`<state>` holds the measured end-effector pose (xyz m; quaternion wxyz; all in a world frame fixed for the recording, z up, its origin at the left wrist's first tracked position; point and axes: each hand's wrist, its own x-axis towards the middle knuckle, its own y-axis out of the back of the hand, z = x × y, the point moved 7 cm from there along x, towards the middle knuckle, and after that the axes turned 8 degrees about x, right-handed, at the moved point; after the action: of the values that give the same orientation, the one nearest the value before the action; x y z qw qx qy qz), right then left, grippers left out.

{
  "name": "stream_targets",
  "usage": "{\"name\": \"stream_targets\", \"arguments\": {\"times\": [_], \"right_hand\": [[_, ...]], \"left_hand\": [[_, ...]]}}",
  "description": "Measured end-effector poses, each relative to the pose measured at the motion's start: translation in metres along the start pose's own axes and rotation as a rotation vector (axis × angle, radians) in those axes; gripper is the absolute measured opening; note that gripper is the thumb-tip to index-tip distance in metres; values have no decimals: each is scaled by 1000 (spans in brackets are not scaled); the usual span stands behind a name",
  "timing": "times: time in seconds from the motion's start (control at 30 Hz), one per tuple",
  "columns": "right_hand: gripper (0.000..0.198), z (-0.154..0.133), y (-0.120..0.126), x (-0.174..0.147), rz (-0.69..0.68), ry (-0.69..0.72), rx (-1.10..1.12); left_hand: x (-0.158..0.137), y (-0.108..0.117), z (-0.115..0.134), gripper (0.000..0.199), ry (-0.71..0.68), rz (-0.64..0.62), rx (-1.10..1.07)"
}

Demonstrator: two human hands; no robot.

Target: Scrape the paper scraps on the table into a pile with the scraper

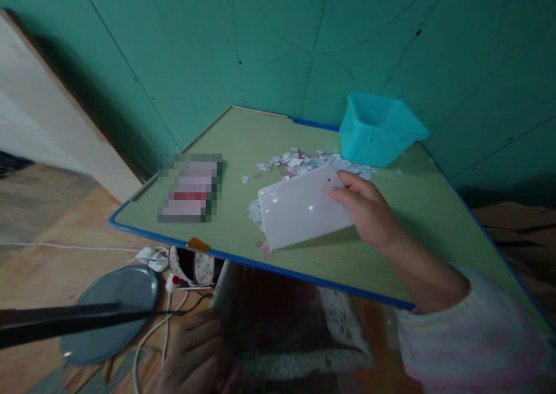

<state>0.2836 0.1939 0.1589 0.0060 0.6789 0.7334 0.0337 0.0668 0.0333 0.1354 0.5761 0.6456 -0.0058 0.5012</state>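
My right hand [369,208] grips a glossy white plastic scraper [299,208] by its right end, thumb on top near a small corner hole. The scraper is tilted over the green tabletop [391,255]. Small cut paper pieces [299,161] lie in a loose pile behind it, and a few more show at its left edge. At the pile's right end stands a turquoise plastic bin [382,130]. Below the table's front edge, my left hand [197,350] is low with its fingers curled together; its palm side is hidden.
A pixelated flat item [191,188] lies on the table's left side. A green wall [269,46] rises behind. On the floor are a grey round lid-like object [110,313], white cables [143,339] and a power strip [152,259]. A dark strap-like thing [78,318] crosses the lower left.
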Motion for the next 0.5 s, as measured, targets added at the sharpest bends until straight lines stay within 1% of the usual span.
{"name": "stream_targets", "arguments": {"times": [0.07, 0.13, 0.27, 0.33, 0.43, 0.5], "right_hand": [[7, 0, -1, 0, -6, 5, -4], [7, 0, -1, 0, -14, 5, 0], [7, 0, -1, 0, -24, 10, 2], [8, 0, -1, -1, -20, 14, 7], [9, 1, -2, -2, -25, 27, 6], [9, 1, -2, -2, -25, 43, -11]], "left_hand": [[0, 1, 1, 24, -2, 11, 5], [0, 0, 0, 23, 16, -5, 10], [-2, -4, 1, 22, -11, -20, -19], [-2, -3, 1, 23, -19, 19, -23], [-1, -2, 1, 23, -17, 46, -7], [0, -5, 1, 22, -5, -6, 0]]}}
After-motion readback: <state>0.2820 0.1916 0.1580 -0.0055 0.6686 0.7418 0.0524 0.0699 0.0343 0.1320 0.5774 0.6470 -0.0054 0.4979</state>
